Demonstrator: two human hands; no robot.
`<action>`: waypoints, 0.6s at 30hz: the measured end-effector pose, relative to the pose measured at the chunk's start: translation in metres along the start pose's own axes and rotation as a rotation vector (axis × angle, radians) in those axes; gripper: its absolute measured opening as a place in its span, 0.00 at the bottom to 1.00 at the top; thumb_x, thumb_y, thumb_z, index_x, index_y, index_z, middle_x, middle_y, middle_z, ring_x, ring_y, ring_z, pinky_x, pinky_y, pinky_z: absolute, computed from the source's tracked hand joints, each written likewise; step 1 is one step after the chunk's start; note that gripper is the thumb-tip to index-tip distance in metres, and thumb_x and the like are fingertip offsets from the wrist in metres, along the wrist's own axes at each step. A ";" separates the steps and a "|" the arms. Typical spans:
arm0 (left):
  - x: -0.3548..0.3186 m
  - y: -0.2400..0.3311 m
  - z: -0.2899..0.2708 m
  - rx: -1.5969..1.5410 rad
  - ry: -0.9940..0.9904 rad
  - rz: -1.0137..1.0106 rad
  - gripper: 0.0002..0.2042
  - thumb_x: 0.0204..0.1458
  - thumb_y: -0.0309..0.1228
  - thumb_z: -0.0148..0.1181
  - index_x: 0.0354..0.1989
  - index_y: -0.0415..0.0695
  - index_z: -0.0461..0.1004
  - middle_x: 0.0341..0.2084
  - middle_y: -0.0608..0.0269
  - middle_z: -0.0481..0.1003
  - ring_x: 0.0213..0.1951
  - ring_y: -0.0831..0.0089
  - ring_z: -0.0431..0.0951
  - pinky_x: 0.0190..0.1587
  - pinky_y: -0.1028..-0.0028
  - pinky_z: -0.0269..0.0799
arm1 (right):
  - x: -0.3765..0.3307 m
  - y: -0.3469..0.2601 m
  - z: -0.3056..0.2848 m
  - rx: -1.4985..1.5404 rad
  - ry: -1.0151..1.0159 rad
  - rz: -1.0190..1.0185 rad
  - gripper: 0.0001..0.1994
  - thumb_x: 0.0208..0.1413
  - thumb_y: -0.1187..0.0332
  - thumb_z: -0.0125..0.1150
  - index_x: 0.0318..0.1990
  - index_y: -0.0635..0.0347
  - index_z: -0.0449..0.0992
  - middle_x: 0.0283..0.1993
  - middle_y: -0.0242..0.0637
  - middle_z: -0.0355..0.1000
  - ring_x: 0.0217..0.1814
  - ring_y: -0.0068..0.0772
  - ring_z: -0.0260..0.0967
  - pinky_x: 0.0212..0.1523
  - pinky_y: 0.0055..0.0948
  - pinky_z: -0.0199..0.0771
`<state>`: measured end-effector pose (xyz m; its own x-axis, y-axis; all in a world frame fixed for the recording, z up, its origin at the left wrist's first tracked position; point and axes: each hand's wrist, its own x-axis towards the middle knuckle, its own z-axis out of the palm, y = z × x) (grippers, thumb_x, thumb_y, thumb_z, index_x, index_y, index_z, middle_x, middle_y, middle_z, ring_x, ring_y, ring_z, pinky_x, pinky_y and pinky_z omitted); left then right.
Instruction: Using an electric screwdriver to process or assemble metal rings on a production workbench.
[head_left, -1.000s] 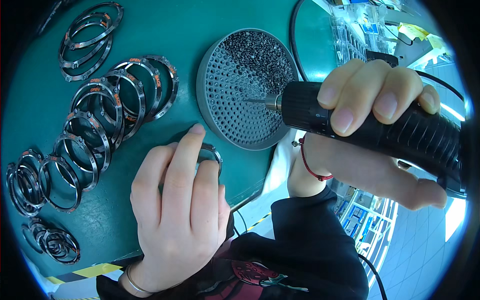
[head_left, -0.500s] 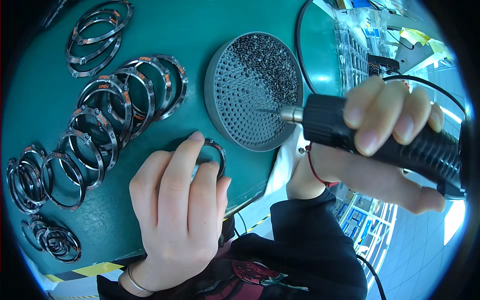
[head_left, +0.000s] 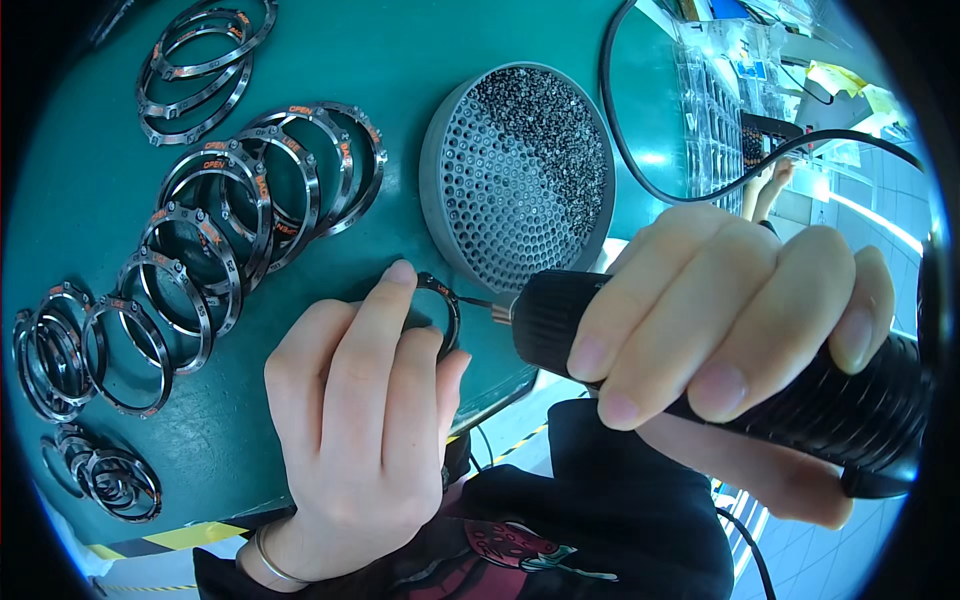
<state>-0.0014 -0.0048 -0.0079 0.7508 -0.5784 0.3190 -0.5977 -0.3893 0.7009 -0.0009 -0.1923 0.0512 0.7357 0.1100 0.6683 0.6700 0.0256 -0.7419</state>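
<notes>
My left hand (head_left: 365,420) presses a dark metal ring (head_left: 455,318) to the green tabletop, fingers curled over it; the palm hides the ring's left part. My right hand (head_left: 720,310) is wrapped round a black electric screwdriver (head_left: 550,318), tilted with its tip toward the left. Its thin bit (head_left: 474,300) reaches the ring's right rim; whether a screw sits on the tip is too small to tell. Behind the screwdriver stands a round grey tray (head_left: 432,195) with many small holes. Tiny dark screws (head_left: 550,120) lie heaped over its upper right side.
Several similar metal rings (head_left: 268,190) overlap in groups along the left of the table (head_left: 330,50). A black cable (head_left: 612,120) loops past the tray. Clear plastic trays (head_left: 705,120) are stacked at the right. Beyond them another person's hand (head_left: 772,185) shows.
The screwdriver in my right hand has moved from over the screw tray down and left to the ring. My left hand keeps its hold on the ring.
</notes>
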 end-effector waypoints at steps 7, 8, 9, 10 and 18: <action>0.000 -0.001 0.003 0.006 0.029 0.010 0.12 0.40 0.26 0.65 0.34 0.37 0.74 0.49 0.53 0.73 0.43 0.54 0.70 0.44 0.61 0.67 | 0.000 0.008 0.018 -0.046 0.066 -0.031 0.34 0.53 0.42 0.62 0.47 0.66 0.58 0.32 0.42 0.67 0.17 0.32 0.70 0.10 0.24 0.72; 0.002 0.000 0.002 0.001 0.036 0.016 0.12 0.40 0.26 0.65 0.34 0.37 0.74 0.49 0.53 0.73 0.43 0.54 0.70 0.44 0.61 0.67 | 0.004 0.007 0.020 -0.084 0.119 -0.062 0.34 0.53 0.43 0.63 0.47 0.66 0.58 0.32 0.41 0.67 0.17 0.31 0.69 0.09 0.24 0.71; 0.004 0.001 0.000 -0.002 0.037 0.031 0.12 0.40 0.26 0.66 0.34 0.37 0.74 0.48 0.52 0.74 0.42 0.54 0.70 0.43 0.61 0.67 | 0.006 0.004 0.016 -0.088 0.114 -0.066 0.34 0.53 0.43 0.63 0.47 0.66 0.58 0.32 0.41 0.67 0.17 0.31 0.69 0.09 0.24 0.71; -0.001 -0.003 -0.003 0.030 0.025 0.023 0.13 0.40 0.26 0.67 0.34 0.36 0.74 0.47 0.51 0.74 0.41 0.53 0.70 0.43 0.60 0.68 | 0.001 0.010 0.013 -0.001 0.073 -0.016 0.34 0.53 0.42 0.63 0.46 0.66 0.58 0.32 0.40 0.67 0.17 0.32 0.70 0.14 0.27 0.75; -0.003 0.002 -0.003 0.097 0.076 0.050 0.16 0.41 0.28 0.70 0.37 0.33 0.74 0.45 0.47 0.73 0.40 0.53 0.71 0.40 0.62 0.69 | 0.004 0.001 -0.021 0.026 0.781 -0.107 0.42 0.43 0.23 0.50 0.36 0.62 0.73 0.47 0.48 0.66 0.64 0.52 0.58 0.75 0.52 0.40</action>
<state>-0.0040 -0.0020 -0.0054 0.7363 -0.5444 0.4019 -0.6566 -0.4313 0.6188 0.0047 -0.2125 0.0537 0.5307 -0.6238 0.5738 0.7454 0.0212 -0.6663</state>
